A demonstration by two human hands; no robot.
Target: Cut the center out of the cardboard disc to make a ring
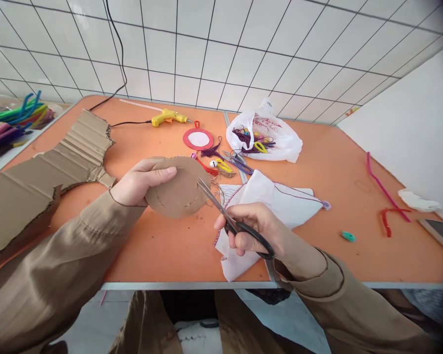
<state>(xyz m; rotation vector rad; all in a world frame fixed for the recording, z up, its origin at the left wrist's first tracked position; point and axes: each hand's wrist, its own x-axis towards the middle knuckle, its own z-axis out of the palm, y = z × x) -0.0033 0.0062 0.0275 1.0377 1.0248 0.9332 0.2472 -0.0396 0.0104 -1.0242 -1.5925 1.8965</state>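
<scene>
L hand point(136, 183) grips cardboard disc point(179, 189), already cut round; R hand point(269, 226) holds scissors point(221, 208), inner curve point(193, 202) prob. only part-cut.

Bright, even, diffuse light covers the orange tabletop point(184, 250) around the left fingers point(166, 175) and right fingers point(245, 211), casting only soft, faint shadows. Pale glare marks the tiled wall point(195, 19) beyond and to the left of the fingers, its grout lines splayed by wide-angle distortion. Far right of the fingers, the border darkens and blurs; the fingers themselves look fairly crisp.
</scene>
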